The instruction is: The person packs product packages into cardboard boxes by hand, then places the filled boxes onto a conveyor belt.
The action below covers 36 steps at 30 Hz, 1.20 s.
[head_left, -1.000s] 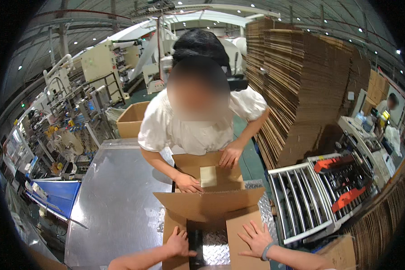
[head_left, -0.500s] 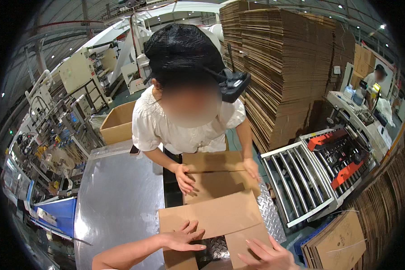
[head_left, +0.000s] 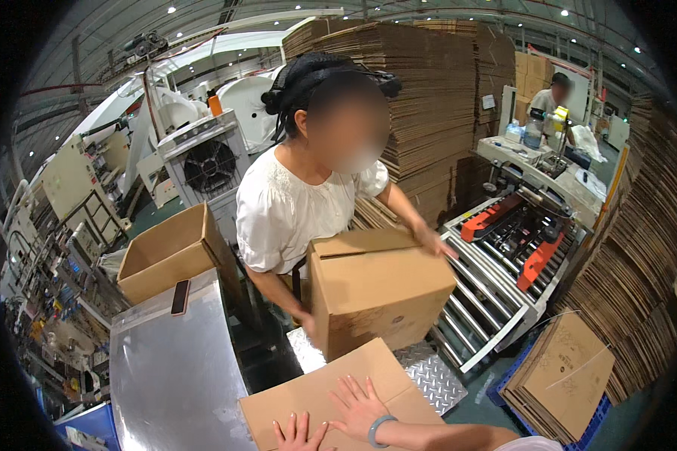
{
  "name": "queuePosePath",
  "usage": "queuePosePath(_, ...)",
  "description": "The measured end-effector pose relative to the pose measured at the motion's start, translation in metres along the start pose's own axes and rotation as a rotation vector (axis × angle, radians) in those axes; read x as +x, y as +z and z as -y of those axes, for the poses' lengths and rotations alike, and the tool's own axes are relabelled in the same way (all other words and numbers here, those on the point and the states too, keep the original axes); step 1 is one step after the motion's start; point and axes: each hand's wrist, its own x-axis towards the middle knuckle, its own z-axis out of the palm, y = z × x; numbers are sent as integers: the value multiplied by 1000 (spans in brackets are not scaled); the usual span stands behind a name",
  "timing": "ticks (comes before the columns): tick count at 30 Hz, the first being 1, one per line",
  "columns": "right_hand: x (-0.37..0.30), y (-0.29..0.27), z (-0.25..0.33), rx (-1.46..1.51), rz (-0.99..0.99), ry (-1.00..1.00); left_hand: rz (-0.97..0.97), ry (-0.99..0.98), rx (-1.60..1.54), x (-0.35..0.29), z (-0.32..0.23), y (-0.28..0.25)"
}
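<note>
Right in front of me is a brown cardboard box [head_left: 278,402], with its top flap facing up. My left hand [head_left: 299,434] lies on it at the lower edge of the view, fingers spread; the wrist is out of sight. Farther up the flap, my right hand [head_left: 359,410] rests flat with its fingers apart and a pale bangle [head_left: 378,430] on the wrist. Neither hand grips anything. Across from me, a co-worker in a white top [head_left: 293,203] holds a second cardboard box [head_left: 384,289] between both hands, tilted, beside the roller conveyor.
A metal table [head_left: 173,353] on the left carries a phone [head_left: 180,298]; an open carton [head_left: 165,259] stands behind it. To the right are a roller conveyor [head_left: 478,312] with red guides and flattened cardboard [head_left: 560,368] on a blue pallet. Tall cardboard stacks [head_left: 429,98] rise behind.
The co-worker has lifted and turned the second box toward the conveyor. My box's top gap is now covered where visible, and my hands have come closer together on it. The view has swung right.
</note>
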Motion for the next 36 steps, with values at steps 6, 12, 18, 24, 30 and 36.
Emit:
queuePosePath(6, -8, -10, -7, 76, -19, -3, -343, -274, -199, -12, 60, 4)
queuePosePath(12, -23, 6, -69, 150, -131, -39, -545, -785, -703, -14, 70, 22)
queuePosePath(18, -36, 38, -221, 485, -221, 21, -406, -889, -942, -9, 77, 190)
queuePosePath(24, -97, 52, -309, 663, -42, 419, -214, -608, -921, 62, -66, 79)
queuePosePath(30, -113, 106, -338, 1960, -207, 218, -101, -383, -986, 57, -114, -83)
queuePosePath(36, -126, 182, -334, 1895, 183, 560, 216, -317, -1290, 103, -195, -131)
